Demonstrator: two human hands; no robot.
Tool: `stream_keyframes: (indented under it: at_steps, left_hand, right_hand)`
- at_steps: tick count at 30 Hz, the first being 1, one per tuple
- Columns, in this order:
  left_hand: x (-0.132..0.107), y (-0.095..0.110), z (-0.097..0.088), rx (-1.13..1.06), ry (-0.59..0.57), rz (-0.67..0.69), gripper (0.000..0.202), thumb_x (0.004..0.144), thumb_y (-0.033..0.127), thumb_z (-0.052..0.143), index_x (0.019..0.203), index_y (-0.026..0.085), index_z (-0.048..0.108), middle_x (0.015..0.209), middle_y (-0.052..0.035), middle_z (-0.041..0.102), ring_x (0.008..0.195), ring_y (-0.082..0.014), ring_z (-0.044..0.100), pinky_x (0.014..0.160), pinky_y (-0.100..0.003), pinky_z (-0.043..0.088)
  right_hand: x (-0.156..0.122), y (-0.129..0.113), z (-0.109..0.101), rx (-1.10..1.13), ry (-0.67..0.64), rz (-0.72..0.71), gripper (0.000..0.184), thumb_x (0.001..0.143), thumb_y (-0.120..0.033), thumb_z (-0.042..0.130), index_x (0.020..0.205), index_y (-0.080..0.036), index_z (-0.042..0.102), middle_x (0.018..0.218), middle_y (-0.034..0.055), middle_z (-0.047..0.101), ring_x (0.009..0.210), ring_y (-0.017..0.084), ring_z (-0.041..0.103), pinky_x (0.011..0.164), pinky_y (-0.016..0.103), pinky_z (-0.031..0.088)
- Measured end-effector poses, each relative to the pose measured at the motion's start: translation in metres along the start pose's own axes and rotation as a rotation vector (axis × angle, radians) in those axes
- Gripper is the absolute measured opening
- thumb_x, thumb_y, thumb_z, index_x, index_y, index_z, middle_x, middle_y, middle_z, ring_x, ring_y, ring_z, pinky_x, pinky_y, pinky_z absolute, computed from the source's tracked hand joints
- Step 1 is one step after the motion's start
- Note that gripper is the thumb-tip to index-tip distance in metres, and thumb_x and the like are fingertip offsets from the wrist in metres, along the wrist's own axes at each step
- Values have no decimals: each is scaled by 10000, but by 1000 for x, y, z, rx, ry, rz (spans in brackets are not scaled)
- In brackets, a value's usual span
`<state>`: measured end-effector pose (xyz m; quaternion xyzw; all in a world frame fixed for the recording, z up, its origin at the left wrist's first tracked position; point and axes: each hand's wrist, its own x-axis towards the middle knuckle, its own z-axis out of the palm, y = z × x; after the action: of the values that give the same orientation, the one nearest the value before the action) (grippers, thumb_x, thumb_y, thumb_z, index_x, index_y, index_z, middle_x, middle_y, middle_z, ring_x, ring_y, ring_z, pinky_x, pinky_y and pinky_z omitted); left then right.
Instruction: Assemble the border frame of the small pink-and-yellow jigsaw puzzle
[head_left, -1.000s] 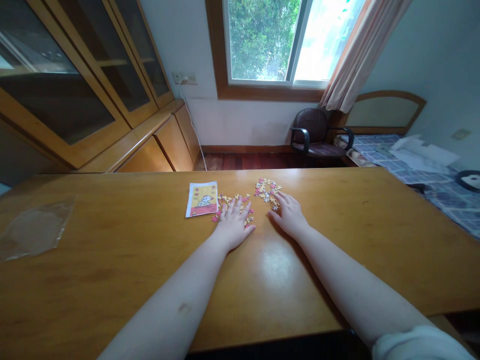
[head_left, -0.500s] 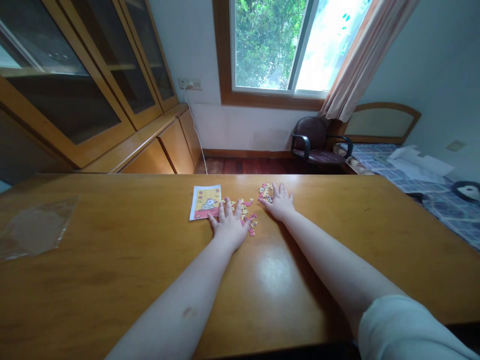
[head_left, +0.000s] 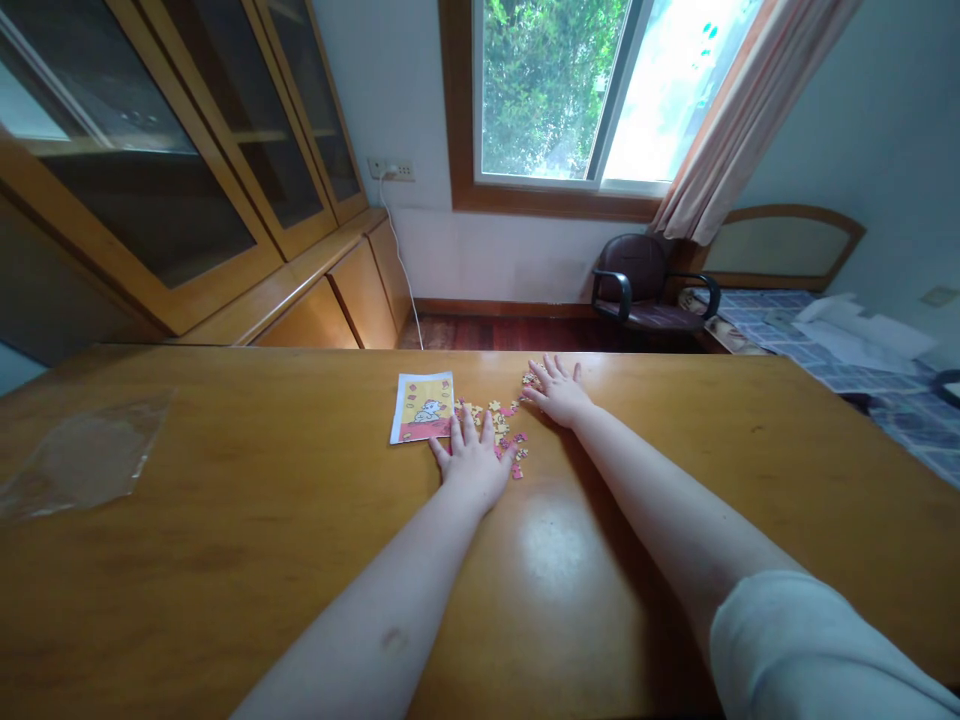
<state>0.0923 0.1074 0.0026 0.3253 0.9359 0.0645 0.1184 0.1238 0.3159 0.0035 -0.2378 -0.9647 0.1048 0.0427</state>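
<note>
My left hand (head_left: 474, 464) lies palm down with fingers spread, covering some of the loose jigsaw puzzle pieces (head_left: 501, 422). These pieces are yellow and pink and spill out around its fingertips and thumb. Just left of them lies a picture card (head_left: 424, 405) with a white cartoon figure on yellow and pink; its lower right corner is close to my left fingers. Farther to the right, my right hand (head_left: 559, 394) is flat and spread over a second pile of puzzle pieces (head_left: 530, 381), mostly hidden under the fingers. Neither hand grips anything.
Both piles rest on a wide wooden table (head_left: 300, 560). A clear plastic bag (head_left: 86, 455) lies flat at its left. Beyond the far edge stand a brown armchair (head_left: 637, 285), a bed (head_left: 810, 320) and a glass-doored cabinet (head_left: 247, 250).
The whole view has shifted slightly, so the scene sits farther right. My right hand has moved over its pile, hiding more of the pieces. My left hand stays spread on its pieces.
</note>
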Motion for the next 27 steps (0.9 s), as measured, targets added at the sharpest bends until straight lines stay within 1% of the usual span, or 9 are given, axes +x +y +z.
stream_keyframes:
  at_steps: [2, 5, 9, 13, 16, 20, 24, 26, 27]
  left_hand:
    - [-2, 3, 0, 8, -23, 12, 790, 888, 675, 234, 1538, 232, 167, 1612, -129, -1, 1470, -376, -20, 1117, -665, 32]
    - [-4, 7, 1, 7, -44, 26, 803, 882, 674, 272, 1536, 218, 183, 1613, -128, 31, 1470, -368, -31, 1149, -603, 24]
    - [-3, 5, 0, -13, -18, 10, 847, 869, 649, 330, 1526, 129, 207, 1602, -178, 69, 1467, -383, 7, 1172, -538, 73]
    - [1, -9, -13, 20, 46, -168, 798, 890, 539, 346, 1521, 79, 181, 1570, -263, 134, 1440, -430, 152, 1136, -611, 113]
    - [6, -20, -23, 30, 40, -263, 774, 889, 436, 372, 1518, 49, 142, 1538, -303, 204, 1428, -410, 222, 1114, -632, 161]
    - [11, -31, -28, 1, 68, -320, 808, 871, 449, 410, 1510, 35, 137, 1529, -316, 216, 1419, -412, 246, 1090, -655, 200]
    - [17, -38, -26, -7, 77, -374, 850, 852, 464, 440, 1512, 31, 123, 1537, -314, 193, 1419, -435, 226, 1089, -662, 194]
    - [20, -40, -24, 3, 102, -339, 834, 860, 444, 427, 1512, 21, 123, 1548, -300, 172, 1437, -423, 177, 1109, -643, 175]
    - [22, -41, -22, 9, 114, -275, 816, 871, 433, 412, 1512, 16, 127, 1559, -285, 147, 1450, -406, 138, 1129, -616, 161]
  right_hand:
    - [-6, -12, -2, 133, 89, -35, 663, 942, -565, 369, 1477, -173, 366, 1557, 137, 284, 1461, 305, 166, 1171, 570, 45]
    - [-14, -38, -1, 384, -17, -311, 574, 980, -508, 270, 1389, -177, 500, 1488, 103, 426, 1388, 208, 365, 1168, 395, 259]
    - [-13, -70, 5, 386, -161, -514, 598, 955, -552, 335, 1398, -183, 496, 1510, 89, 395, 1416, 215, 316, 1183, 369, 241]
    - [-5, -82, 11, 346, -243, -503, 587, 976, -511, 311, 1445, -178, 428, 1506, 87, 399, 1419, 226, 312, 1188, 403, 229]
    - [-4, -81, 14, 312, -289, -480, 568, 984, -485, 305, 1473, -205, 375, 1515, 78, 383, 1429, 241, 287, 1191, 473, 189]
    - [-11, -76, 16, 300, -294, -498, 561, 979, -473, 336, 1481, -225, 355, 1528, 67, 356, 1440, 233, 259, 1193, 491, 163]
    - [-23, -69, 14, 326, -289, -502, 578, 957, -502, 376, 1460, -219, 394, 1505, 86, 398, 1417, 249, 315, 1188, 496, 182]
    - [-31, -64, 11, 387, -254, -494, 600, 941, -521, 400, 1452, -207, 408, 1503, 98, 399, 1414, 259, 320, 1184, 497, 196]
    - [-35, -61, 10, 438, -216, -487, 614, 935, -532, 405, 1452, -202, 406, 1509, 100, 389, 1418, 257, 312, 1184, 491, 201]
